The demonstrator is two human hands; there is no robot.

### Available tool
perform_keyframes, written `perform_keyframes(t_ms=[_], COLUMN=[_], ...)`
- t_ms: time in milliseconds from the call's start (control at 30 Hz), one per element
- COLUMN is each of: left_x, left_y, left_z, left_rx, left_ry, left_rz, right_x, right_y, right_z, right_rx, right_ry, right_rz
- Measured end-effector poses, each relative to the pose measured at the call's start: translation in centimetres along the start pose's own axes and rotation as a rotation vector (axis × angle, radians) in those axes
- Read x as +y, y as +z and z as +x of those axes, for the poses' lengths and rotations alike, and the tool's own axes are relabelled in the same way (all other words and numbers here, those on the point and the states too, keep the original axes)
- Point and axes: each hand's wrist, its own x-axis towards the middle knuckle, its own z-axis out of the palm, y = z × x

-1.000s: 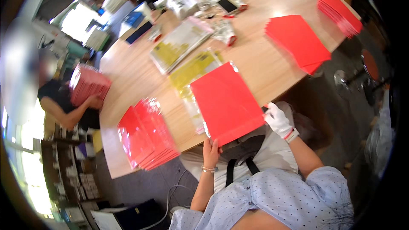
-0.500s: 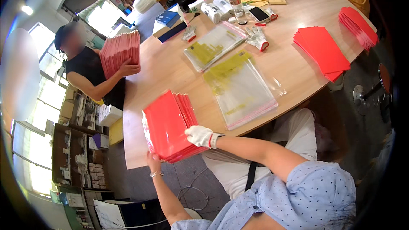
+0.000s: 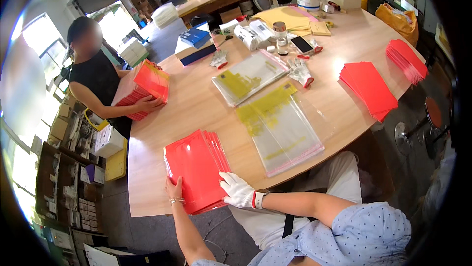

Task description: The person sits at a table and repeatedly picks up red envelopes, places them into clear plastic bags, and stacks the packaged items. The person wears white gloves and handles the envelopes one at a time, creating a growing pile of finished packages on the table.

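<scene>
A fanned stack of flat red packets in clear, glossy sleeves (image 3: 196, 170) lies at the near left part of the table, partly over its edge. My left hand (image 3: 174, 189), bare with a bracelet at the wrist, grips the stack's left edge near the lower corner. On the opposite edge, my right hand (image 3: 239, 191), in a white knitted glove, holds the stack with its fingers curled against it. To the right are clear plastic bags (image 3: 285, 138) with yellow printing and pink strips. Behind them is another pile of such bags (image 3: 248, 79).
Across the table, a person (image 3: 96, 76) holds a thick red stack (image 3: 145, 89) at the table's edge. Red sheets (image 3: 368, 89) are fanned at the right. Spare gloves (image 3: 301, 72), a phone (image 3: 301, 45), a jar (image 3: 280, 38) and boxes (image 3: 195, 49) stand farther back.
The stack under my hands has settled flatter onto the table, and my right hand now sits lower along its edge. The other person has lowered and tilted their red stack toward the table.
</scene>
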Motion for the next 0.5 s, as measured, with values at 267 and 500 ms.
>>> perform_keyframes(t_ms=[267, 500], left_x=[5.9, 6.0], left_y=[1.9, 4.3], left_z=[-4.6, -3.7], left_rx=[0.068, 0.048], left_ry=[-0.024, -0.112], left_rz=[0.237, 0.277], right_x=[-0.8, 0.8], right_y=[-1.6, -0.5], right_z=[-2.7, -3.8], right_rx=[0.017, 0.159], right_ry=[-0.058, -0.161], right_rz=[-0.030, -0.157])
